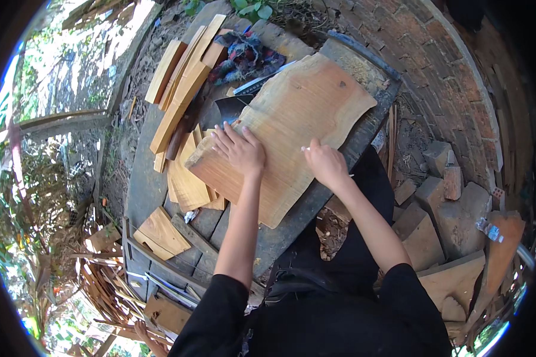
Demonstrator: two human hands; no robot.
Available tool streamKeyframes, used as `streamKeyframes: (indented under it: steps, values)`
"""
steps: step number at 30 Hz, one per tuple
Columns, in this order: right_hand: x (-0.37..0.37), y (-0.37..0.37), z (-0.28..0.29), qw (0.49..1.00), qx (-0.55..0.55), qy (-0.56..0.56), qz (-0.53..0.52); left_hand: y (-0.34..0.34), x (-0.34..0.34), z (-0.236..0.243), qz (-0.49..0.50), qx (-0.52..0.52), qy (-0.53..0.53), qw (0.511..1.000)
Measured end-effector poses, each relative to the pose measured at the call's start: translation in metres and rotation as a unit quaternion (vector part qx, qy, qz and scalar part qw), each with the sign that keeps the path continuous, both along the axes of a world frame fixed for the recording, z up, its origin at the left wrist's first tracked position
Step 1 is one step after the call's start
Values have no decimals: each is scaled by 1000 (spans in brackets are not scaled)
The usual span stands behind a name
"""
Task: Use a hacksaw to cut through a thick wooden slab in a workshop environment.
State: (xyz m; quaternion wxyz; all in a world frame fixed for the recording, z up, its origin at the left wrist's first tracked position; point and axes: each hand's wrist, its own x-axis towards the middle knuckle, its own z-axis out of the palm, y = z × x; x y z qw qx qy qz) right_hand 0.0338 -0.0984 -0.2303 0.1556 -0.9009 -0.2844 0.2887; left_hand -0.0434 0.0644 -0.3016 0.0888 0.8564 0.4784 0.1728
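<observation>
A wide, pale wooden board point(304, 113) with a wavy natural edge lies slanted across the worktable point(283, 229). My left hand point(241, 149) rests flat on its left part, fingers spread. Over the board's right side is my right hand point(326, 165), its fingers closed in a pinch. A small whitish tip shows at the fingertips and a pale end shows by the wrist, but the thing they hold is too small to name. Just beyond my left hand, a dark flat piece point(229, 108) sticks out from beside the board.
Wood strips point(187, 77) and a bundled dark cloth point(247, 56) lie at the far left of the table. Thin wood pieces point(190, 178) and a frame saw point(161, 259) are nearer. Timber blocks point(423, 238) are heaped on the right, below a brick wall point(423, 65).
</observation>
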Motion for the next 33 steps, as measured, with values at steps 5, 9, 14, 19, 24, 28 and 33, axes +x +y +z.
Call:
streamKeyframes:
  steps: [5, 9, 14, 19, 24, 28, 33]
  values:
    - [4, -20, -8, 996, 78, 22, 45, 0, 3, 5, 19, -4, 18, 1000]
    - [-7, -19, -12, 998, 62, -4, 16, 1, 7, 3, 18, 0, 13, 1000]
    - [-27, -49, -8, 999, 33, -4, -7, 0, 5, -2, 33, 8, 36, 999]
    - [-26, -87, 4, 1000, -10, 2, -19, -1, 12, 3, 34, 7, 46, 998]
    - [0, -15, -13, 999, -2, 36, 14, 0, 12, -1, 28, 9, 55, 998]
    - [6, -19, -21, 997, 52, 30, 48, -2, 14, -3, 26, 4, 45, 999]
    - [-6, -57, -10, 998, 20, 60, 23, 2, 9, 0, 39, 12, 59, 997]
